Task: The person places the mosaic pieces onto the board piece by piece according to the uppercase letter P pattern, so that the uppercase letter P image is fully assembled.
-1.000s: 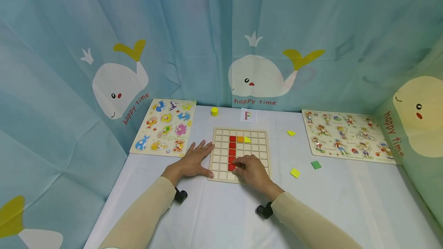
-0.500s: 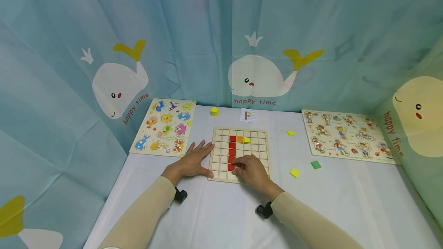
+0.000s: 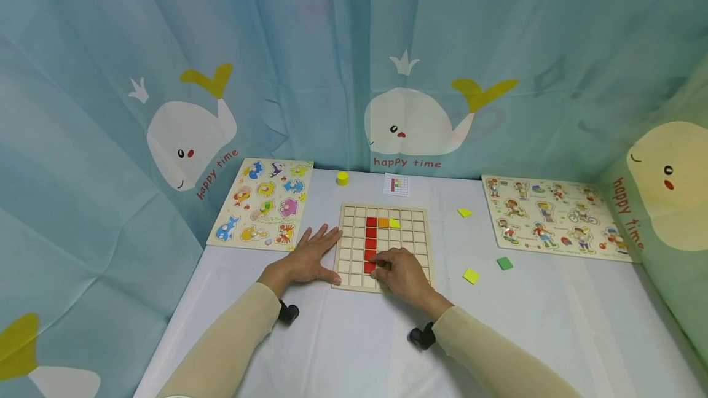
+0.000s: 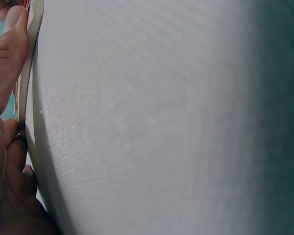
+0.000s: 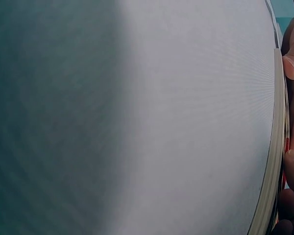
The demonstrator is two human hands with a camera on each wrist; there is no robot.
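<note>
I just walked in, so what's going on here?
A person works at a wooden grid board. Their left hand rests at its left edge; their right hand pinches at the lowest red tile in a column. An orange tile and a yellow tile continue right from its top. Two loose yellow pieces and a green piece lie on the table.

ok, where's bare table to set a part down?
Biggest: table right of the right sleeve, nearer than the green tile and people puzzle. Smaller: between that sleeve and the left sleeve, in front of the grid board. Crowded: the board, with left hand at its edge, right hand over red tiles.
</note>
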